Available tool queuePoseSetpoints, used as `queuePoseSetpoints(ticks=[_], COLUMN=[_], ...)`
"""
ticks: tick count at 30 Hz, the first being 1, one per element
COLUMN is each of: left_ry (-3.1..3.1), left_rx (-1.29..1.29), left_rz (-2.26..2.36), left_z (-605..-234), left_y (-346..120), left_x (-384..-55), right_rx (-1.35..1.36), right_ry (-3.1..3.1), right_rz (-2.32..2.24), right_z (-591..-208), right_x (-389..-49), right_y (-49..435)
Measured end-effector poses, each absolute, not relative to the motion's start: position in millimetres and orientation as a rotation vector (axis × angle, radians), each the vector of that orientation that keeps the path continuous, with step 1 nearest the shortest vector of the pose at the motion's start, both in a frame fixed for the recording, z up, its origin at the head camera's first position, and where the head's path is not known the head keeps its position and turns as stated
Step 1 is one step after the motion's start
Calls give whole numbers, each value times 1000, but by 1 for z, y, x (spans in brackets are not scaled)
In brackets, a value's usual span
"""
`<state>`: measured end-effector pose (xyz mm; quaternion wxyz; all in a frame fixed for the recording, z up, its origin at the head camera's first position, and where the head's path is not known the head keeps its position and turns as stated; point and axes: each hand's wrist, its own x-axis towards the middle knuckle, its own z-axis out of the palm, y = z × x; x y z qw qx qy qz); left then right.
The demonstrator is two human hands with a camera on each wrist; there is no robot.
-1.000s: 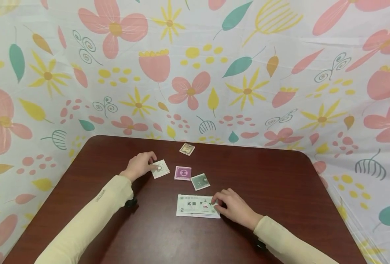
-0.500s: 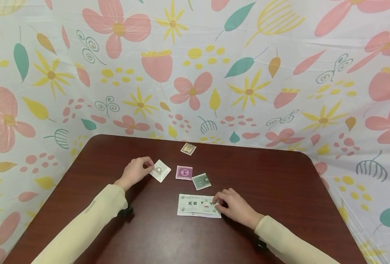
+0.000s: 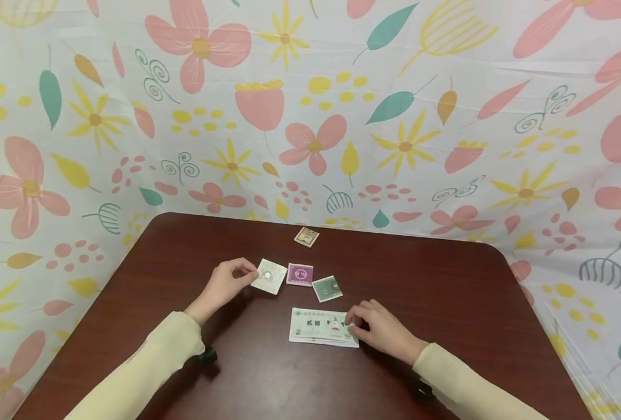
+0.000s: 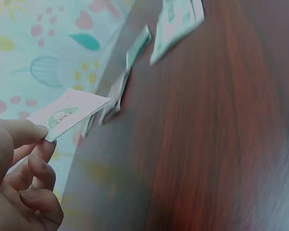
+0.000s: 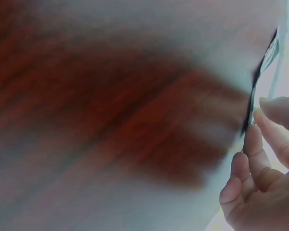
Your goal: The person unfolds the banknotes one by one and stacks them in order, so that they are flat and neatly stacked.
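My left hand (image 3: 226,286) pinches a corner of a small white folded paper (image 3: 269,276) with a cartoon figure, between thumb and index finger. In the left wrist view the paper (image 4: 70,109) is tilted and raised over the table, the other fingers curled below it. My right hand (image 3: 383,330) is at the right end of a small stack of pale green play banknotes (image 3: 310,331) marked 2, thumb and fingertips pinching its edge. The right wrist view shows the notes (image 5: 269,60) edge-on beside the thumb.
A purple folded note (image 3: 300,275) and a dark green one (image 3: 327,289) lie close to the white paper. Farther back, a brown folded note (image 3: 307,237) lies near the far edge of the dark wooden table (image 3: 421,268). A floral cloth (image 3: 316,116) hangs behind.
My left hand has turned the white paper and moved it right, up beside the purple note. The right hand stays at the banknotes. The head view has shifted slightly.
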<state>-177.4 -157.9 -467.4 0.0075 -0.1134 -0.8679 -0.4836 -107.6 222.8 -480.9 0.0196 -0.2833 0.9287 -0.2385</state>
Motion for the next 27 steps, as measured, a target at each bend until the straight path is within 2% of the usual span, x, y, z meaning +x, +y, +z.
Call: queuePoseSetpoints(ticks=[11,27], left_ry=[-2603,-2474], left_rx=[-352,-428], left_rz=[-1874,-2096], left_z=[-461,-469], left_y=[-113,-65], left_x=[-151,-137], right_rx=[-855,-772], right_ry=[2913,2981], right_rz=[-839,-1123], right_z=[-457,-431], right_x=[-117,-134], right_y=[212,194])
